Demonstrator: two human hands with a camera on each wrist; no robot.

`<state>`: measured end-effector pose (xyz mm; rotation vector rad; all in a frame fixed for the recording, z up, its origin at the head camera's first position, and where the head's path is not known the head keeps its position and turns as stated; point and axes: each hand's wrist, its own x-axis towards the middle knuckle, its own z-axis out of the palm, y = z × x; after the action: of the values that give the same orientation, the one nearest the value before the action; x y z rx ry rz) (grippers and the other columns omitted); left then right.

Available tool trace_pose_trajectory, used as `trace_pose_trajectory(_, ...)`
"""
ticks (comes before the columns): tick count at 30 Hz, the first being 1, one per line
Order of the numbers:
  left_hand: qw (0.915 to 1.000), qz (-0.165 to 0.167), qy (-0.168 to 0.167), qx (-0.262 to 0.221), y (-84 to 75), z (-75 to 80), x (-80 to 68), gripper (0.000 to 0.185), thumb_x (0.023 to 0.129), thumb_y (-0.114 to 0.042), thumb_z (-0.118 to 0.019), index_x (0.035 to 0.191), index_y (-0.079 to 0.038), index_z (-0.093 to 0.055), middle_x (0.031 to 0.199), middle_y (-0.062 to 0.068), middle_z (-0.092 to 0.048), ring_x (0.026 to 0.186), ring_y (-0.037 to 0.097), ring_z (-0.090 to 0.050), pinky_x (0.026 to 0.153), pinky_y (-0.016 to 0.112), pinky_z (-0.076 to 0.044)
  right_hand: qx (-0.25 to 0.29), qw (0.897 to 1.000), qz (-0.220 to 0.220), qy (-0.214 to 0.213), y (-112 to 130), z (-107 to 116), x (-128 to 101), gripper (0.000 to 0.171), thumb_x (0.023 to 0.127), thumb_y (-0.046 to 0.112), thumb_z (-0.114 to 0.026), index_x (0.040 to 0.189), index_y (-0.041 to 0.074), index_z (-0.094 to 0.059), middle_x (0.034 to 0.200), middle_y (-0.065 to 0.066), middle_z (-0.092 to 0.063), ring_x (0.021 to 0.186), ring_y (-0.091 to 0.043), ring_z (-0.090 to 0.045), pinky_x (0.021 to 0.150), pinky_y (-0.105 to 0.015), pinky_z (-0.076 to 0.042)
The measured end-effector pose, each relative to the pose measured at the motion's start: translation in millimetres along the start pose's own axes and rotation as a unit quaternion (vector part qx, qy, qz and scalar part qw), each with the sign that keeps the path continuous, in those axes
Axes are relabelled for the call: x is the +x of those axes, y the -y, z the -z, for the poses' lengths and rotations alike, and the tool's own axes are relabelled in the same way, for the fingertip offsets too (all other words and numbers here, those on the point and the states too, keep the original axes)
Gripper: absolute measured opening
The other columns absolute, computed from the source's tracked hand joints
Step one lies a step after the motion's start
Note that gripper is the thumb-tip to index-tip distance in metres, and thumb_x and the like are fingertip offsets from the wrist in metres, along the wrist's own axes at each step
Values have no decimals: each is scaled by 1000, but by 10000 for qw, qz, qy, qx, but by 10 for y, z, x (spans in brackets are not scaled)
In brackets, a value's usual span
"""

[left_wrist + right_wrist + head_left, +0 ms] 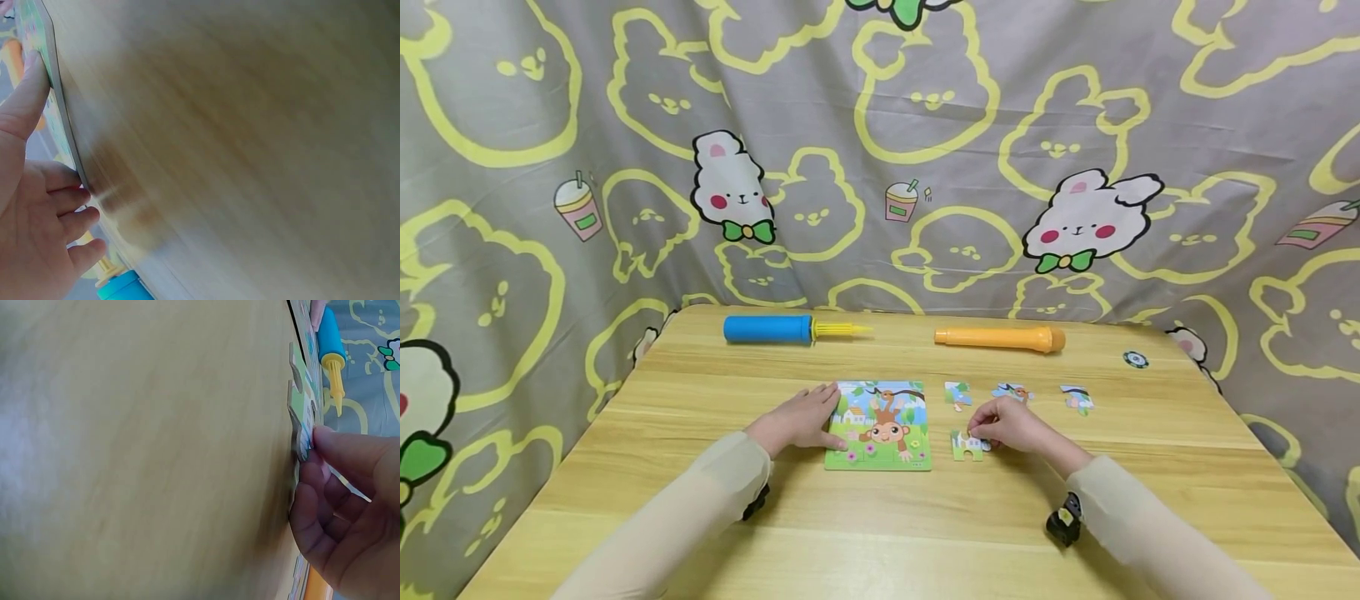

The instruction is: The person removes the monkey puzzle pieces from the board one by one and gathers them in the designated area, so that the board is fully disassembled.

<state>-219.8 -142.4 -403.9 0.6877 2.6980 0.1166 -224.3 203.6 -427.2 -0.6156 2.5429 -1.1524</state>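
A square puzzle board with a picture of a hanging monkey lies on the wooden table. My left hand rests at its left side, thumb on the picture and fingers by the upper left corner. To the right of the board, my right hand pinches a jigsaw piece by its right side, between thumb and fingertips. In the right wrist view, the thumb touches the edge of this piece. Behind that hand lie three more pieces: a left one, a middle one partly hidden, and a right one.
At the back of the table lie a blue pump with a yellow nozzle and an orange microphone-shaped toy. A small round chip is at the back right. Behind the table hangs a patterned grey curtain.
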Motion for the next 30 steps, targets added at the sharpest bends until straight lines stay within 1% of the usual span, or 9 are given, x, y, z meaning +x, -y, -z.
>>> trace_pose_trajectory(8, 10000, -39, -39, -35, 14, -10, 6, 91, 82, -53, -60, 142, 7, -24, 149, 20, -15, 136, 33, -14, 108, 47, -15, -86, 10000, -14, -35, 10, 5, 1, 8, 85, 1, -63, 79, 1, -68, 68, 0, -60, 54, -11, -48, 47, -22, -43)
trace_pose_trajectory(18, 10000, 54, -4, -42, 10, 2, 6, 92, 82, -54, -59, 143, 5, -22, 150, 18, -14, 136, 32, -13, 109, 46, -13, -45, 10000, -4, 0, 18, 22, 6, 6, 85, 4, -64, 81, 2, -68, 68, -1, -60, 55, -10, -48, 47, -22, -42)
trace_pose_trajectory(23, 10000, 66, 3, -66, 7, 5, -3, 92, 82, -53, -60, 143, 5, -23, 150, 19, -15, 136, 33, -13, 109, 46, -14, -183, 9998, 26, -76, 94, 44, 40, 8, 87, 8, -63, 86, 4, -69, 67, -3, -59, 54, -13, -48, 46, -22, -41)
trace_pose_trajectory(26, 10000, 73, 14, -63, 5, 6, -6, 92, 82, -53, -60, 143, 5, -23, 150, 19, -15, 136, 33, -13, 109, 46, -14, -303, 9994, 72, -140, 173, 36, 87, 8, 88, 9, -62, 89, 4, -69, 69, -4, -60, 55, -15, -49, 47, -24, -42)
trace_pose_trajectory(30, 10000, 17, -18, -38, 9, -6, 2, 92, 82, -53, -60, 142, 6, -23, 149, 20, -15, 136, 33, -15, 109, 46, -14, -471, 9985, 225, -171, 300, -14, 169, 9, 87, 10, -64, 90, 4, -69, 72, -1, -60, 58, -15, -49, 49, -26, -43)
